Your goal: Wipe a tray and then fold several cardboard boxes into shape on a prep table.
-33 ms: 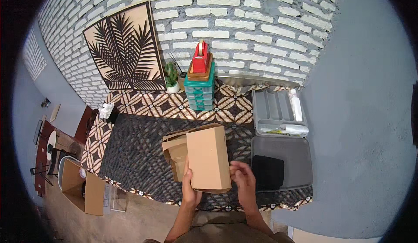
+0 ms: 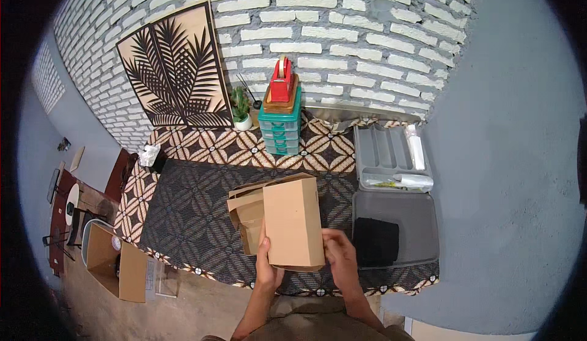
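In the head view, low in the centre, my left hand (image 2: 266,266) and right hand (image 2: 340,256) close their grip on the lower corners of a cardboard box (image 2: 293,222) over the patterned surface (image 2: 183,212). I judge I am assembling it; next comes folding flaps. Its long axis runs up the frame.

Both forearms reached up; the left hand (image 2: 266,261) and right hand (image 2: 340,256) gripped opposite lower edges of the cardboard box (image 2: 292,222).

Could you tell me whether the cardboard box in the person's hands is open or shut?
Open: the cardboard box shows loose flaps spread out at its far end.
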Demonstrator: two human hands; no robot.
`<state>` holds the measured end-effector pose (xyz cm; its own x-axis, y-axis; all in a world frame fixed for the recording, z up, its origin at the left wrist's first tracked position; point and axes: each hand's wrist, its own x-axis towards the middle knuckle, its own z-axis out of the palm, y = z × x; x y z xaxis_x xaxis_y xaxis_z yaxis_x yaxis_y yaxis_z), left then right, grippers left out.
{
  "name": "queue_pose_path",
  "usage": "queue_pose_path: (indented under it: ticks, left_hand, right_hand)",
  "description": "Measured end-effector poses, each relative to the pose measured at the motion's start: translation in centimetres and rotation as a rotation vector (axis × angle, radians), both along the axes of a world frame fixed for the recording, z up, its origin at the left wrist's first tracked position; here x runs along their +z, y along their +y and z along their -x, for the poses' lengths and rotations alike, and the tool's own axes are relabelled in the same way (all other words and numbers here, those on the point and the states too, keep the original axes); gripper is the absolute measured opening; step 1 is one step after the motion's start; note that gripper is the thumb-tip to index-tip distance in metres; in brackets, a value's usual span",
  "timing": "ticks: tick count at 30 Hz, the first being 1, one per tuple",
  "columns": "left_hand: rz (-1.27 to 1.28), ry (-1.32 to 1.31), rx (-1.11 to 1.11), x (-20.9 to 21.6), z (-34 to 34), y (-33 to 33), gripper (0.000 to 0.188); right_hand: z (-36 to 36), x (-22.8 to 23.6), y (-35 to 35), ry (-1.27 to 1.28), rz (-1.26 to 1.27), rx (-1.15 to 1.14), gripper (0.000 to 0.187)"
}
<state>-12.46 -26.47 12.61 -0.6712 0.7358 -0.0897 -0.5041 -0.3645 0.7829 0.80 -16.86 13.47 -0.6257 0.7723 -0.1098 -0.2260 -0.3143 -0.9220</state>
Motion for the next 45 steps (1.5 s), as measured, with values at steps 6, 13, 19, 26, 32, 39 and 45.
queue_pose_path:
  ticks: [6, 13, 19, 26, 32, 39, 45]
  left_hand:
    - [0.012, -0.042, -0.005, -0.6, -0.1, -0.3, 0.069]
    - [-0.020, -0.031, -0.043, -0.9, 0.0, -0.6, 0.071]
    - [0.021, -0.009, -0.229, -1.5, 0.2, -1.5, 0.077]
    - [0.076, 0.049, -0.269, -1.6, 0.2, -1.9, 0.079]
    - [0.117, 0.209, -0.210, -0.8, -0.1, -0.5, 0.067]
    - [0.460, 0.891, -0.157, 2.4, -1.4, 4.5, 0.055]
    - [0.246, 0.906, -0.311, -1.3, -0.4, 9.7, 0.049]
  right_hand:
    - [0.1, -0.8, -0.4, 0.149, 0.171, 0.076, 0.027]
    - [0.0, -0.3, 0.2, 0.038, -0.116, 0.042, 0.027]
    - [0.4, -0.9, 2.5, 0.221, 0.296, -0.036, 0.020]
    - [0.3, -0.4, 3.4, 0.142, 0.228, -0.093, 0.013]
    - [0.5, -1.9, 4.3, 0.073, 0.145, -0.166, 0.018]
    - [1.3, -1.5, 4.2, -0.240, -0.570, -0.200, 0.044]
    - [2.7, -3.1, 8.1, -0.233, -0.157, -0.122, 0.080]
